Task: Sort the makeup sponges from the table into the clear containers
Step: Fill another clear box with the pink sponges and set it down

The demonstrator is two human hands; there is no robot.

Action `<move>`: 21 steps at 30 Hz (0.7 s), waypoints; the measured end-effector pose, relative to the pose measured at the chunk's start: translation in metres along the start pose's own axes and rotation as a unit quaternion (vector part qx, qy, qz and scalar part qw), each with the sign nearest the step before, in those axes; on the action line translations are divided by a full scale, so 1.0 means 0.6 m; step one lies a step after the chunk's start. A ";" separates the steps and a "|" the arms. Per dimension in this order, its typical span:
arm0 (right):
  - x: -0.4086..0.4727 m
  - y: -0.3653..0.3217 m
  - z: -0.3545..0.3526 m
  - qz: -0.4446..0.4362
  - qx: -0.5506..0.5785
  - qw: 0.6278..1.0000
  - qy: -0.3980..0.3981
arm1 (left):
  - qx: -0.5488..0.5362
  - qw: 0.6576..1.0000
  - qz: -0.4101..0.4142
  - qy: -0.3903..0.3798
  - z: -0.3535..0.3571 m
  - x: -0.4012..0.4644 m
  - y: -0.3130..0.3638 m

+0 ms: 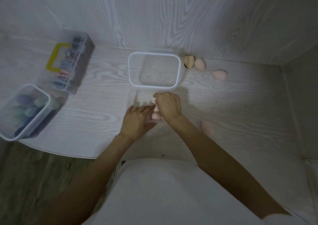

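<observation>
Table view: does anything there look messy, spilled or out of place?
Nothing spilled or damaged. A few pink sponges lie loose right of the empty clear container, and one near the right forearm, unsorted. The tan sponge differs from them in color.

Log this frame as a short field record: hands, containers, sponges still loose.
right hand: curled over pink sponges
left hand: fingers straight, touching the same sponges
centre container: open, looks empty
left container: holds blue and green sponges
handled case: yellow handle, mixed items inside
loose sponges: three beyond the centre container, one near the right forearm
</observation>
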State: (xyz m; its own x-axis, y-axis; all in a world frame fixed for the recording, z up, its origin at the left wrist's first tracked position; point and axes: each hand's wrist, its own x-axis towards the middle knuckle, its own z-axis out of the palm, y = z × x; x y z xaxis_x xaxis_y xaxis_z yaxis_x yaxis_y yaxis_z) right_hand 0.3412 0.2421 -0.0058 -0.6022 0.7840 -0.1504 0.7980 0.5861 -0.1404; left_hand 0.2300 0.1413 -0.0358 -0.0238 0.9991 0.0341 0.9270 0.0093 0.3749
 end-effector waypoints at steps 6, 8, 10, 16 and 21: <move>0.042 -0.017 -0.011 0.009 0.008 1.000 -0.008 | -0.008 1.000 -0.030 0.002 -0.015 0.013 -0.028; 0.044 -0.013 -0.008 0.011 0.006 1.000 0.010 | -0.010 1.000 -0.028 0.004 -0.014 0.013 -0.025; 0.037 -0.004 -0.010 0.017 0.050 0.997 0.048 | -0.011 1.000 -0.021 0.000 -0.015 0.013 -0.025; -0.067 0.079 -0.034 0.051 0.163 0.962 0.214 | -0.018 0.999 -0.030 -0.035 -0.047 0.020 -0.017; -0.200 0.178 0.021 0.206 0.202 0.941 0.176 | -0.100 0.984 0.131 0.074 -0.046 0.040 0.071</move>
State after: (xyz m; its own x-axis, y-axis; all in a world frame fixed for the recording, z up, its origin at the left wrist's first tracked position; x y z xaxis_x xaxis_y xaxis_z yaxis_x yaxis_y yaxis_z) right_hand 0.4981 0.2081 -0.0150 -0.1425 0.9885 0.0503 0.8462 0.1480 -0.5118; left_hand 0.2588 0.1644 0.0069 0.1392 0.9491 0.2826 0.8166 -0.2715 0.5094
